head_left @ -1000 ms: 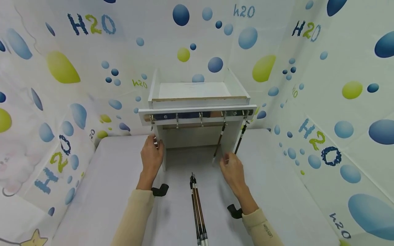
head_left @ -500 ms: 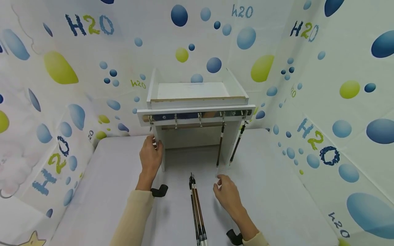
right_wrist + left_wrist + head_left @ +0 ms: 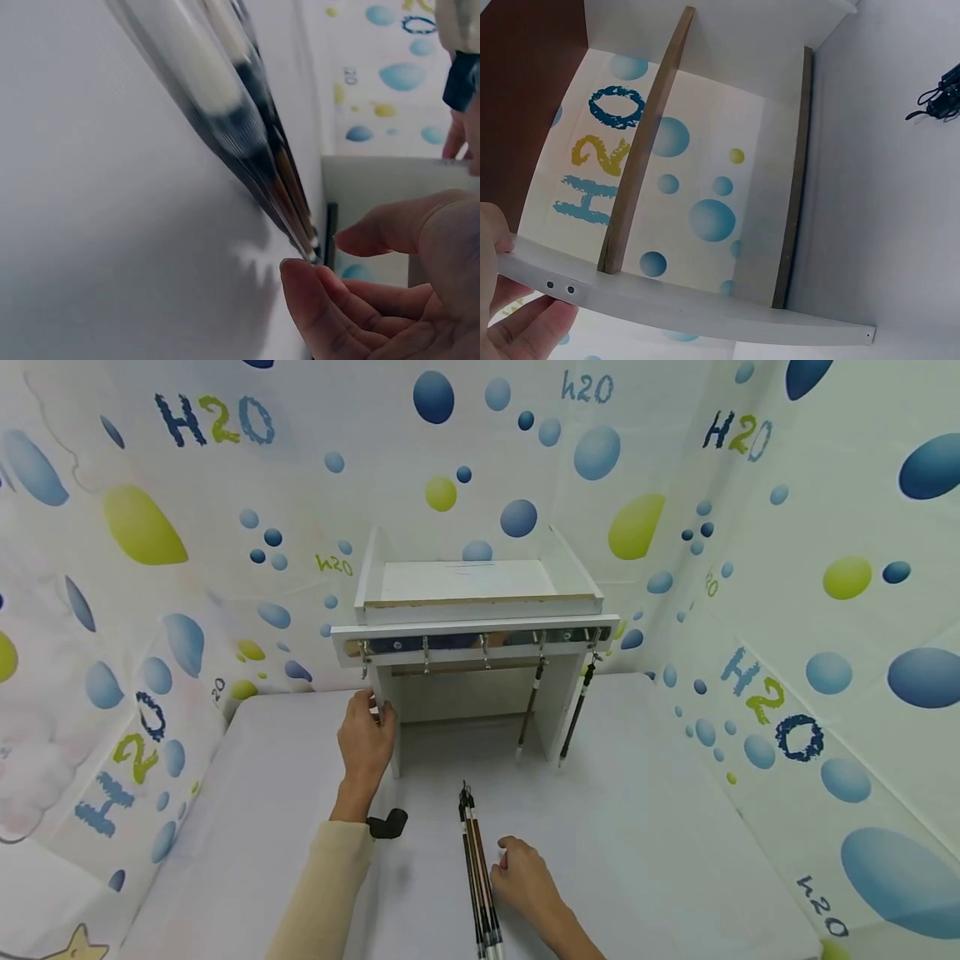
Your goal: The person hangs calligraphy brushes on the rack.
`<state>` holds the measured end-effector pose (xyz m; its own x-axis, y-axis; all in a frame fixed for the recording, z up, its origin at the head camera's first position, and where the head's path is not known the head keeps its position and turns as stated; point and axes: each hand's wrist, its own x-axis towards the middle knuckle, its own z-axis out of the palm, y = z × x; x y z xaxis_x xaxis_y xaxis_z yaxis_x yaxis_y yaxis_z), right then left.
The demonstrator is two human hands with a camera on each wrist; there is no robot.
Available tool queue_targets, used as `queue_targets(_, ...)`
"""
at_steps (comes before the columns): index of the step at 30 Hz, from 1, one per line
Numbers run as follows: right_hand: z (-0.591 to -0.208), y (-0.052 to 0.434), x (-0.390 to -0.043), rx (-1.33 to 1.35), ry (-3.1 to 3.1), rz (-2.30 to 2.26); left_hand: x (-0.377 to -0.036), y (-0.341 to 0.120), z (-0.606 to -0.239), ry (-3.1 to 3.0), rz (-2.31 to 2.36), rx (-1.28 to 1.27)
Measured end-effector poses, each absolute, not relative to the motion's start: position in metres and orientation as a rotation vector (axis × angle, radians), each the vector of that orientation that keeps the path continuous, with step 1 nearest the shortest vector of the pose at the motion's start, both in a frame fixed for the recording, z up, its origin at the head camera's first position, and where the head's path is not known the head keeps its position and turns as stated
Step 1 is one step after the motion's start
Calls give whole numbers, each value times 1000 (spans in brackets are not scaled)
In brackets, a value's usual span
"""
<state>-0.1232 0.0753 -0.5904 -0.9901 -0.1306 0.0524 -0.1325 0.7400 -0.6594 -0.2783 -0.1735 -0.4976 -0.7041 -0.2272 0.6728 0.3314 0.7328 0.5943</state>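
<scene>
My left hand grips the left side panel of a small white wooden rack, thumb and fingers on opposite faces of the board. Along the rack's front rail runs a shiny strip with several hooks. Two calligraphy brushes hang by loops from the right-hand hooks, a brown one and a dark one. Several more brushes lie in a bundle on the table, their loops toward the rack. Just right of this bundle is my right hand, its thumb and fingers apart with nothing between them.
The rack's upper tray stands above the hook rail. White sheets printed with bubbles wall in the white table at the back and both sides. A black wrist mount sticks out from my left sleeve.
My right hand has left the hanging brushes and come down toward me, to the bundle on the table. The brown hanging brush has swung a little. My left hand stays on the rack.
</scene>
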Motion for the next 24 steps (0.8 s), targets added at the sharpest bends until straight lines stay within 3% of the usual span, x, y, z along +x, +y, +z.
queue_targets(24,-608,54,-121,256,-2943,999,-280,-174,-498,-2126,-906,-104)
